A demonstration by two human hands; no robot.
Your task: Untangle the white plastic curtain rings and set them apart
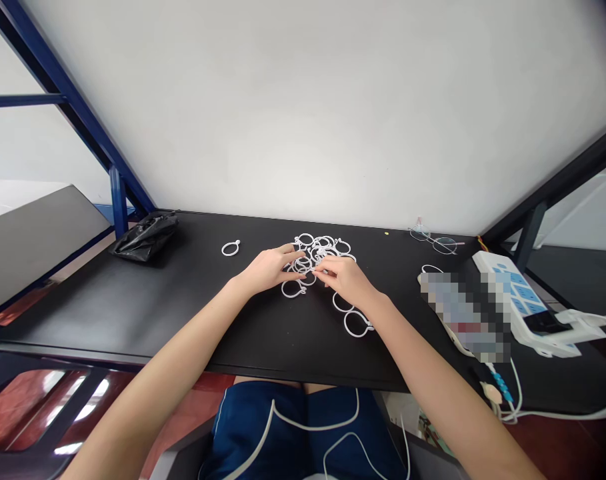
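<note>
As a person sits at a black table [263, 333] against a pale wall [303, 113], two bare hands work over a loose heap of white rings [327, 241] near the middle of the tabletop. The left hand [273, 268] rests at the heap's left edge, thumb and fingers parted with rings between them; whether it grips one, an onlooker cannot tell. The right hand [347, 277] has thumb and fingers pinched together, closed, it appears, on part of a white ring at the near side of the heap.

Judging by the spread, much of the work lies ahead: most of the rings sit overlapping in that one heap. A single ring [237, 245] lies well apart to the left, with a small knob on its band, perhaps one set aside. A pair of rings [355, 335] lies close together beside the right wrist, nearer the table's front edge. Whether that pair is finished or joined, and how many pieces have been handled, cannot be told from here.

At the table's far left is a crumpled black plastic bag [147, 239]; to the right are wire-framed glasses [435, 241], a phone [463, 320], its screen obscured, and a white-and-blue power strip [520, 293].
</note>
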